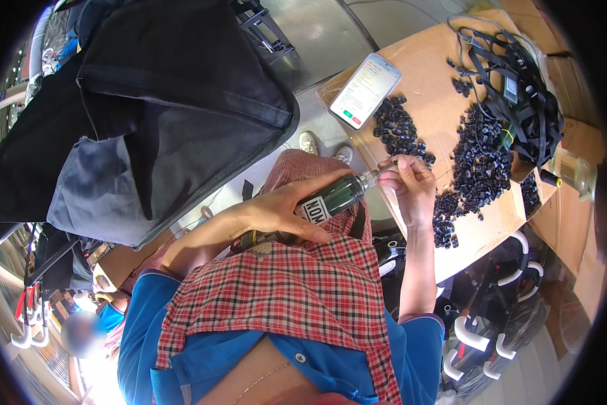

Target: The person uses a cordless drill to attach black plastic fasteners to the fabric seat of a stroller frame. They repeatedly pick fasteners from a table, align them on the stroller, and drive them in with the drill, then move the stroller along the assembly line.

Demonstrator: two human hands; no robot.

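Observation:
Across my lap, my left hand (283, 208) is wrapped round a dark green bottle (344, 194) with a white-and-black label. The bottle lies tilted, its clear neck pointing to the right. My right hand (412, 183) is closed in a pinch at that end, with fingers on a small clear piece (386, 169) that looks like the bottle's cap. Whether this piece is still joined to the neck I cannot make out. A red checked apron (269, 290) lies beneath my forearms.
A cardboard-topped table (425, 74) on the right bears piles of small black plastic parts (482, 158), a lit phone (365, 90) and tangled black straps (529, 101). Large black fabric (182, 88) fills the left. White curved handles (471, 334) stand at lower right. Another person (113, 317) is at lower left.

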